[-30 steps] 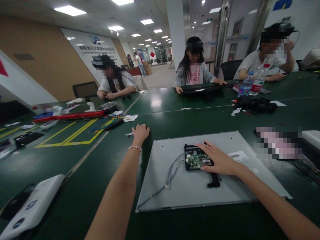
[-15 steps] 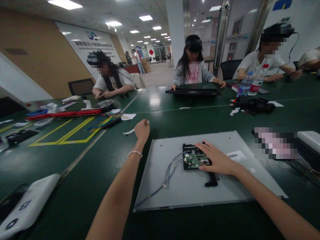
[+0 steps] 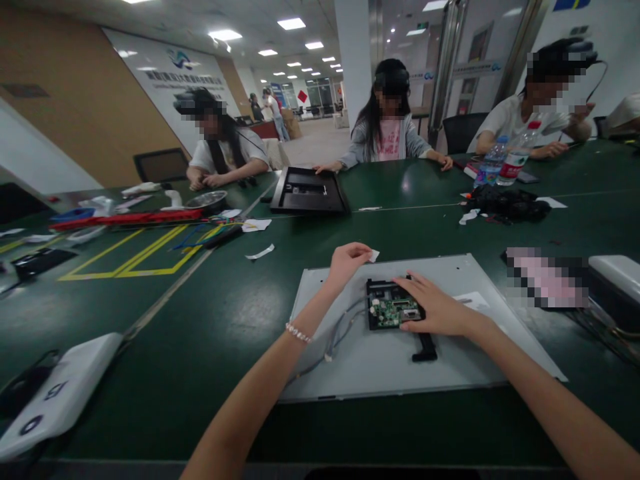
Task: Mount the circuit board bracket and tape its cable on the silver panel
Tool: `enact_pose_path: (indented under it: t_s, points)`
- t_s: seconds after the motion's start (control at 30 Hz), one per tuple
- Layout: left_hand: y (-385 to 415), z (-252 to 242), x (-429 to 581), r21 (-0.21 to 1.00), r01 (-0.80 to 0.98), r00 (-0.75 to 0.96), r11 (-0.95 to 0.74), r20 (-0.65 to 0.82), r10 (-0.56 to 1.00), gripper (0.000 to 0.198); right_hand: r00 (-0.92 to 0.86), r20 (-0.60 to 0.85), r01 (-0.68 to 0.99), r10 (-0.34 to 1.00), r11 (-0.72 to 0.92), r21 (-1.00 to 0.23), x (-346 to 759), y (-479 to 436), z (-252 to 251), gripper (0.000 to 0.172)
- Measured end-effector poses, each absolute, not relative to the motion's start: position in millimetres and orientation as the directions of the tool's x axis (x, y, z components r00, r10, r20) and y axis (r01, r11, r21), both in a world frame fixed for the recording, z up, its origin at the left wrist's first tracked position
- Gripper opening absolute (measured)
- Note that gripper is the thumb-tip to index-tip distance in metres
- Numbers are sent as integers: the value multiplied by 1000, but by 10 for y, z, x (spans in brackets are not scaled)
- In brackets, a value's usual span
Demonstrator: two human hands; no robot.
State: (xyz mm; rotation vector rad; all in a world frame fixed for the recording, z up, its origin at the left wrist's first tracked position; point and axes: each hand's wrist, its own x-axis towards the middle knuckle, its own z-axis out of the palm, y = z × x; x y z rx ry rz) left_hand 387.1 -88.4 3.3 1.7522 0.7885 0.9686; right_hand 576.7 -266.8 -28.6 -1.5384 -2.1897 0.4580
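A small white piece of tape or paper (image 3: 374, 255) is pinched in the fingertips of my left hand (image 3: 350, 263), above the far edge of a grey metal panel (image 3: 345, 380). My right hand (image 3: 437, 308) rests over the right side of a black plastic frame (image 3: 373, 323), its thumb and fingers spread around that side. A green circuit board (image 3: 390, 311) sits in the frame. Grey cables (image 3: 333, 340) run from the frame across the panel to its near left. The frame's right part is hidden under my hand.
A white strip (image 3: 261, 252) lies left of the panel. Across the table, a person's hand touches a black display housing (image 3: 310, 193). Bottles (image 3: 517, 157) and a black bundle (image 3: 505, 203) are at far right. A white device (image 3: 60, 393) lies near left.
My left hand has moved right, from the white strip to above the panel, with the small white piece. The person opposite has tilted the black housing down to the left. My right hand stays put.
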Motion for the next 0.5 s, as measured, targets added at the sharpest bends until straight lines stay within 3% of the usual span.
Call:
enact_pose_path:
  t_s: [0.17,0.4,0.5]
  points:
    - [-1086,4,3878,957,71,570,-282,193,798,19,-318,107,764,942,322,-559,5846,-2670,-287,95]
    - [-1152,2,3871,945,167,600,-280,128,790,41,-330,71,761,941,309,-571,5880,-2710,-202,94]
    - [-1146,-32,3873,926,207,612,-317,130,780,36,-325,53,776,944,298,-556,5863,-2733,-173,93]
